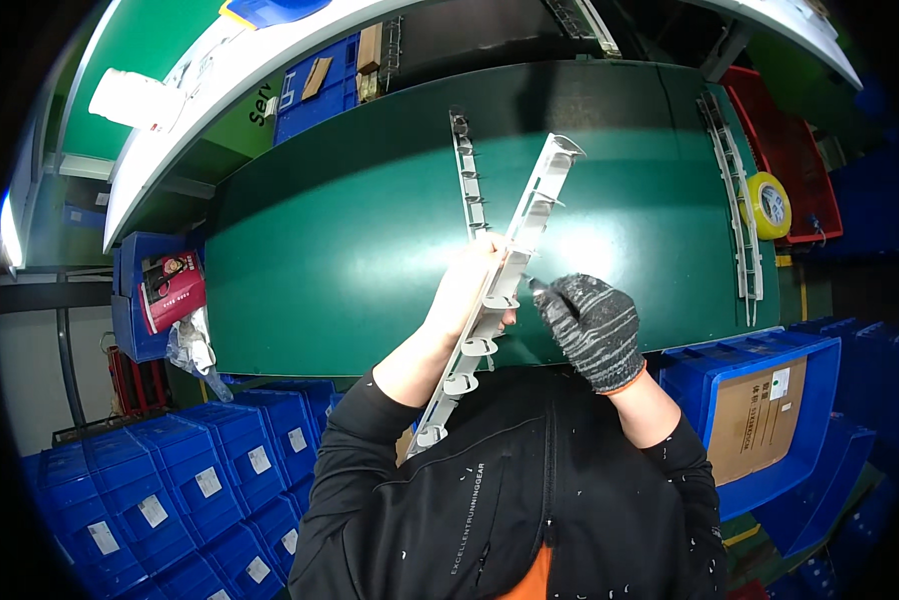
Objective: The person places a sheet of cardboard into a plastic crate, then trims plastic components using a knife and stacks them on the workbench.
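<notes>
My bare left hand (463,290) is wrapped round the middle of a long pale strip (537,215) with several curved tabs along it. The strip slants over the near edge of the table, its far end up to the right, its near end against my jacket. My right hand (595,325), in a grey striped knit glove, is just right of the strip with its fingers pinched together. A small dark tip shows at those fingers; I cannot make out what it is. A similar strip (468,175) lies on the green table (320,250) beyond my left hand.
More strips (735,200) lie along the table's right side, beside a yellow roll of tape (770,205) and a red bin (820,200). A blue crate (835,400) holding cardboard stands at the near right. Blue bins (160,460) are stacked at the near left. A white shelf (155,185) borders the far left.
</notes>
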Tool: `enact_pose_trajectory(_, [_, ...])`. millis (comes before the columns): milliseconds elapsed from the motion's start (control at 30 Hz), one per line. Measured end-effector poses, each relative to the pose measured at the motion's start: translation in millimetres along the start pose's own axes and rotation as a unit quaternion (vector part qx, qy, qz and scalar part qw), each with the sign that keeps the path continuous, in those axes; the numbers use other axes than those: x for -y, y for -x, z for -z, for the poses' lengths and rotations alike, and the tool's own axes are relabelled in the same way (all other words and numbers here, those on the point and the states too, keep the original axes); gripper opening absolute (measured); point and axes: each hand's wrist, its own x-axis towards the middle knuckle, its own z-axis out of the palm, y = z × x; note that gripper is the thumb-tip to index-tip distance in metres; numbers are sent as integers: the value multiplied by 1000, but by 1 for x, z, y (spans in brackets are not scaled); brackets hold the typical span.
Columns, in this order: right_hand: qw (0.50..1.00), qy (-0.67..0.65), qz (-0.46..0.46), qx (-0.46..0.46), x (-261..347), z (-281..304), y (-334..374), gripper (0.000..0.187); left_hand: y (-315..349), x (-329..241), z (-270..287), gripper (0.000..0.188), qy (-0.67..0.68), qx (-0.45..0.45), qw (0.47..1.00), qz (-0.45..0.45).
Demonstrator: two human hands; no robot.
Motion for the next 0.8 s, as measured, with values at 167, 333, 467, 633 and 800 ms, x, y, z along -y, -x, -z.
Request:
enact_pose_trajectory(167, [993,-78,-75,-51,-9,19,-6,10,2,-4,2,28,9,0,1000,29])
enact_pose_trajectory(333, [996,-80,-29,-17,-7,7,-2,9,-1,-4,2,27,26,10,999,36])
enact_pose_trajectory(467, [998,-58,-8,12,-6,-8,-2,12,-2,-4,1,34,-7,-9,1000,19])
enact_pose_trajectory(633, [997,-53,-54,-5,-8,0,-2,16,-2,-3,1,35,7,-6,1000,23])
enact_pose_trajectory(800, [996,-70,-47,-20,-10,5,-2,15,-7,-2,5,33,28,18,999,12])
